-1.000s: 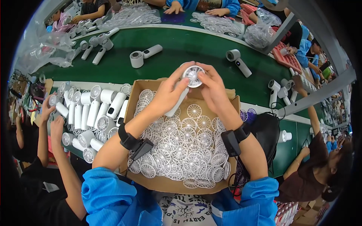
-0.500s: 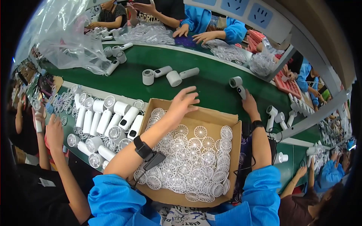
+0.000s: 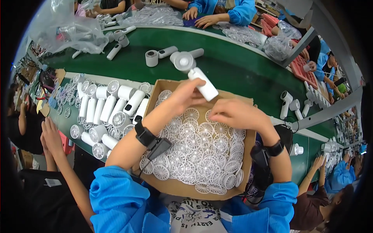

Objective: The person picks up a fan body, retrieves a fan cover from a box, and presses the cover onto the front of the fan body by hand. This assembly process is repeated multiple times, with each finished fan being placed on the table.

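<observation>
My left hand (image 3: 188, 94) holds a white handheld fan (image 3: 207, 87) by its handle, above the far side of a cardboard box. The fan is tilted, with its round head pointing away and to the left. My right hand (image 3: 237, 114) is over the box's right half, fingers curled down close to the grilles; what they pinch, if anything, is hidden. Inside the open cardboard box (image 3: 171, 187) lie many round white spoked fan grilles (image 3: 206, 165), loose in the middle and stacked along the right side.
Several white fans (image 3: 110, 106) and loose grilles crowd the left of the box. More fans (image 3: 152, 58) lie on the green belt (image 3: 128, 72) beyond. A grey metal post (image 3: 311, 119) stands at the right. Co-workers' hands (image 3: 208, 20) are across the belt and at both sides.
The fan my right hand held at the far right is now in my left hand above the box. My right hand has come back over the grilles.
</observation>
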{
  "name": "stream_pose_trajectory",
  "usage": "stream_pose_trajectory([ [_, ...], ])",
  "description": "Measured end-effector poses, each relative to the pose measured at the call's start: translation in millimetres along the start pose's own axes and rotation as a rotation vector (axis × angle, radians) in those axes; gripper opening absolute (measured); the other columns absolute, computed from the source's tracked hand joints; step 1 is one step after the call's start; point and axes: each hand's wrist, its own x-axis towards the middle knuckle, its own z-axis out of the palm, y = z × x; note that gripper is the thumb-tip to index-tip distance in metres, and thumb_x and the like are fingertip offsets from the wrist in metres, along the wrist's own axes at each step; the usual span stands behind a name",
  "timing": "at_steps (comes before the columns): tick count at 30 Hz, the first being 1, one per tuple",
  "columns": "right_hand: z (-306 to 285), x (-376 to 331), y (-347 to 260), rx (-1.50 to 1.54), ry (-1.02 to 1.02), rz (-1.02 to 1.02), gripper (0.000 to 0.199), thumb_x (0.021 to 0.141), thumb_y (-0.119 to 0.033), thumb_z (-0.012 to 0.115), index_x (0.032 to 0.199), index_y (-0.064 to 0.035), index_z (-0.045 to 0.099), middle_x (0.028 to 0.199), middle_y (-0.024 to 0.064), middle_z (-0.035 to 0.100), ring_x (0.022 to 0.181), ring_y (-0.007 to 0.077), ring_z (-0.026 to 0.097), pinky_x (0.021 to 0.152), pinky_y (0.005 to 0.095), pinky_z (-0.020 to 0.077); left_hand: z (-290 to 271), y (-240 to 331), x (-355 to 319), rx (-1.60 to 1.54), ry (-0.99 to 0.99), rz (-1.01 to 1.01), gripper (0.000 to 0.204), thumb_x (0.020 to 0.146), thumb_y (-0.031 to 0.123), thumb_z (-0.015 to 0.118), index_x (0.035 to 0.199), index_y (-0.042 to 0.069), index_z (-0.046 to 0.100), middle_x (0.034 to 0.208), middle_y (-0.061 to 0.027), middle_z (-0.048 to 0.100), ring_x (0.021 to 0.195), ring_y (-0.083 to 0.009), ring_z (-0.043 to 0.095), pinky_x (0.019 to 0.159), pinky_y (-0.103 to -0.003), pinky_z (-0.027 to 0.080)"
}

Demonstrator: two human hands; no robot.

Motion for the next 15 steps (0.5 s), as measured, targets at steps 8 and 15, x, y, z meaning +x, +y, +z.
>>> stream_pose_trajectory([
  [8,60,27,50,-0.239,-0.063,-0.012,0.038,0.077,-0.017,0.066,0.113,-0.0093,0.054,0.101,0.0116,0.053,0.099,0.0307,0.054,0.084,0.0384,0.044,2,6,0,0.231,-0.06,0.336,0.045,0.083,0.013,0.057,0.121,0.004,0.037,0.105,-0.0124,0.057,0.089,-0.0206,0.061,0.074,-0.037,0.055],
  [15,46,23,43,0.006,-0.254,0.115,0.04,0.072,-0.012,0.067,0.109,-0.0055,0.054,0.105,0.0132,0.052,0.107,0.031,0.05,0.089,0.0383,0.0428,12,6,-12,0.337,0.078,0.459,0.073,0.081,0.004,0.06,0.14,0.017,0.019,0.1,-0.0109,0.059,0.074,-0.0166,0.063,0.055,-0.03,0.054],
])
